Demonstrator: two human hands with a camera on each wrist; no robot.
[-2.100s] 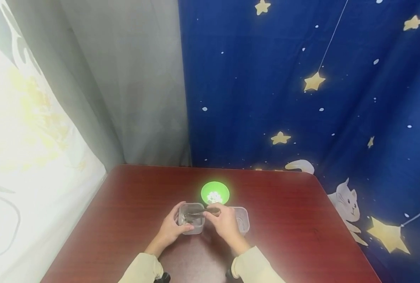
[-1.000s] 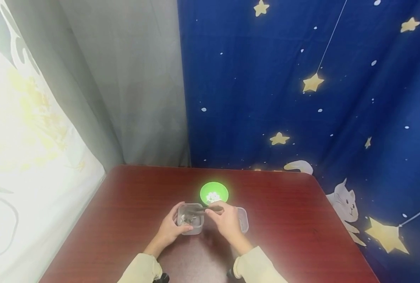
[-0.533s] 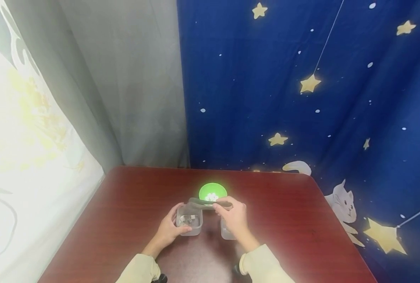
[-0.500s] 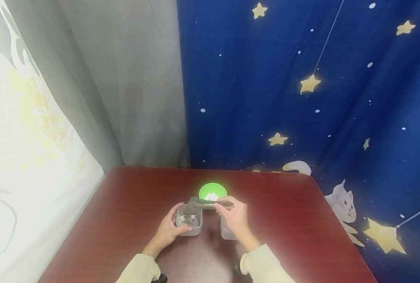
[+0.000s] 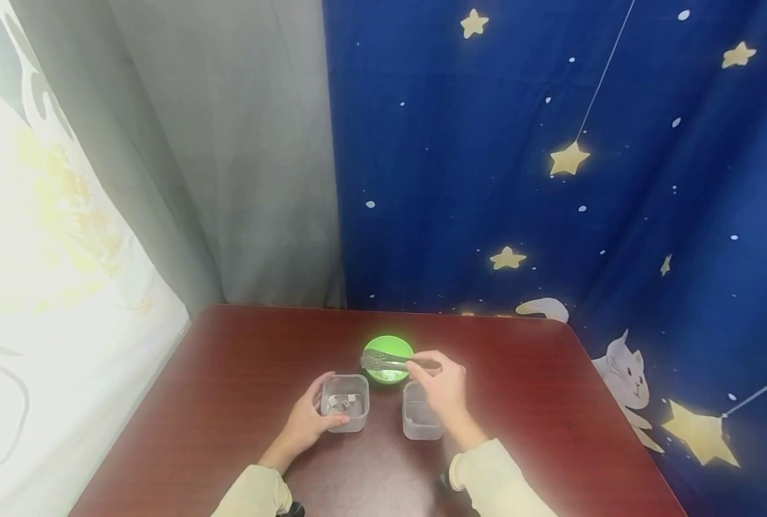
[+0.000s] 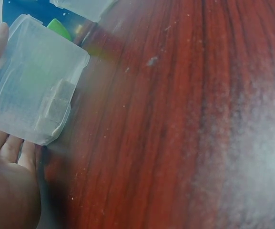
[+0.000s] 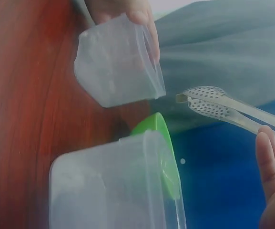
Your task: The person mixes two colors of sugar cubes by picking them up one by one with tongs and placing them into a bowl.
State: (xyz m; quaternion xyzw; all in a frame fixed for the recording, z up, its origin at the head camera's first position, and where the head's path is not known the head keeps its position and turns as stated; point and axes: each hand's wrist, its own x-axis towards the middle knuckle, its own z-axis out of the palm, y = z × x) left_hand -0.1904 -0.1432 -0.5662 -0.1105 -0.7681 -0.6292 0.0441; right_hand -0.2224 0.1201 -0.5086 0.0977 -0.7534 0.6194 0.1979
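Note:
My left hand point(image 5: 310, 416) grips the side of a clear plastic container point(image 5: 360, 426), thumb over its near rim. Inside it lie several small pale blocks point(image 6: 57, 110), seen through the wall in the left wrist view. With fingers and thumb my right hand point(image 5: 447, 388) pinches metal tongs point(image 5: 393, 361) that have perforated ends. The tongs' ends are above the green bowl point(image 5: 390, 339). In the right wrist view a small block point(image 7: 181, 98) sits between their tips. White pieces in the bowl are partly hidden by the tongs.
A second clear container point(image 5: 422, 433) stands on the dark red table point(image 5: 538, 431), below and left of my right hand, which partly covers it. A grey curtain point(image 5: 261, 179) and a blue starry curtain point(image 5: 454, 179) hang behind the table.
My right hand has lifted the tongs out of the left container and carried them up and right, over the green bowl. More of the second container shows. My left hand keeps its hold.

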